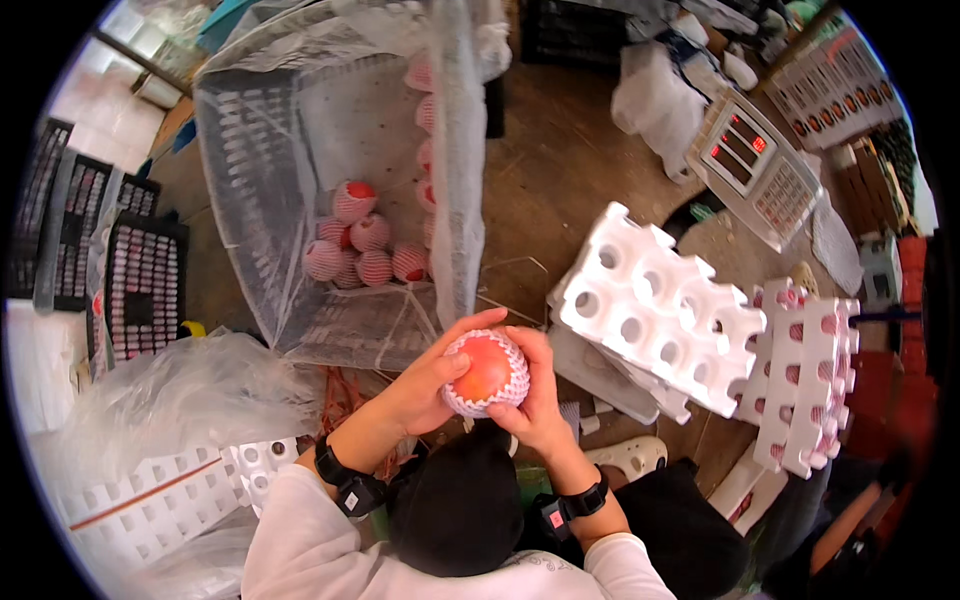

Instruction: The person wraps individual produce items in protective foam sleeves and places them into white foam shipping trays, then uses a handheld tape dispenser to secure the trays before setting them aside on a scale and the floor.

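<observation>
Fingers of left hand and right hand curled round one netted red fruit, just nearside of plastic-lined crate.

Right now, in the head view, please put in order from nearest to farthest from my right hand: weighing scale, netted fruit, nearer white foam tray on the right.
1. Netted fruit: touching the right hand, on its left.
2. White foam tray: to the right and ahead.
3. Weighing scale: at upper right, beyond the tray.
</observation>
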`<state>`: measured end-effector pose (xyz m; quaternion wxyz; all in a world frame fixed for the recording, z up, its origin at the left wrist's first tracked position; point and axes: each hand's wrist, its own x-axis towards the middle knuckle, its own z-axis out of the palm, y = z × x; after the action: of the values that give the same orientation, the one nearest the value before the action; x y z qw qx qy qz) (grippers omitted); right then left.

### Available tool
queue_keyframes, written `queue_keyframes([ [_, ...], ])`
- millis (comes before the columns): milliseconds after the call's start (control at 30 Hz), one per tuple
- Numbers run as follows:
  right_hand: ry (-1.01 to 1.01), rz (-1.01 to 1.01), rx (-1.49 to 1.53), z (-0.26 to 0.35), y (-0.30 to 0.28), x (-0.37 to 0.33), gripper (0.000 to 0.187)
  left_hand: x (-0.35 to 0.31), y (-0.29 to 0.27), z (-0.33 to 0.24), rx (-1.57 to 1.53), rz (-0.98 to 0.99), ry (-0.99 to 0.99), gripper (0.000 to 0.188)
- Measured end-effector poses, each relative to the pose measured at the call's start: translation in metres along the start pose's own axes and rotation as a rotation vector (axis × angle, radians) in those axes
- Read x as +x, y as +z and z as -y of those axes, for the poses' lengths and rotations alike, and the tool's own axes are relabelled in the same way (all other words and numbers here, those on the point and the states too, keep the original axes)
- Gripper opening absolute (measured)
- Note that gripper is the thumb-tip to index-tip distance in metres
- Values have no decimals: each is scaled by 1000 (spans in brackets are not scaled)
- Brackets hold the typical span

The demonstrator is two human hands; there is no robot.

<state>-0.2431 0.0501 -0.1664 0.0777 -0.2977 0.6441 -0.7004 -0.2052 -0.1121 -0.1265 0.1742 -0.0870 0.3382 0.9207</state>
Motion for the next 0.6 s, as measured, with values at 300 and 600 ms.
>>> queue_keyframes([
  [300,-9,-431,-516,25,-33,-31,96,53,44,30,341,120,14,39],
  [600,37,-608,-602,49,-134,-24,88,112,24,48,1651,429,510,72],
])
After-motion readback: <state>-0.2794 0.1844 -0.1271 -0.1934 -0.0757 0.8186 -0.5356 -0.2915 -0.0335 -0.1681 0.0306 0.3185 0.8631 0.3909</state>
